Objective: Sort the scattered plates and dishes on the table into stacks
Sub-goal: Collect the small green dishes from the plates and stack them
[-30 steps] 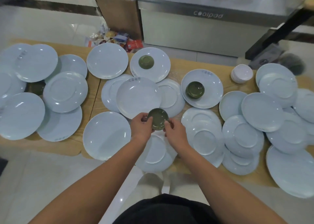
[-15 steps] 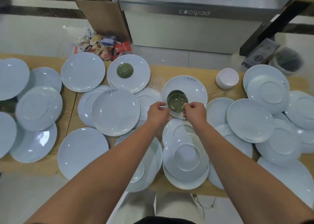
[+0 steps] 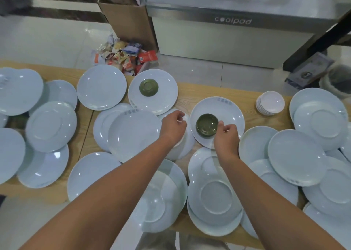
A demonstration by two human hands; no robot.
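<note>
Several pale blue plates lie scattered and overlapping across the wooden table. A small green dish sits nested on another green dish on a blue plate at centre. My right hand hovers at its right rim with loosely curled fingers, the fingertips just touching or beside the rim. Left of that plate, my left hand is loosely curled and holds nothing. A second green dish lies upside down on another blue plate further back.
A stack of small white bowls stands at the back right of the table. Beyond the table, a cardboard box and a pile of wrappers sit on the floor beside a steel counter.
Both hands carried the green dish rightwards and set it into the green dish on the plate. My left hand has let go and drawn left; my right hand has loosened at the rim.
</note>
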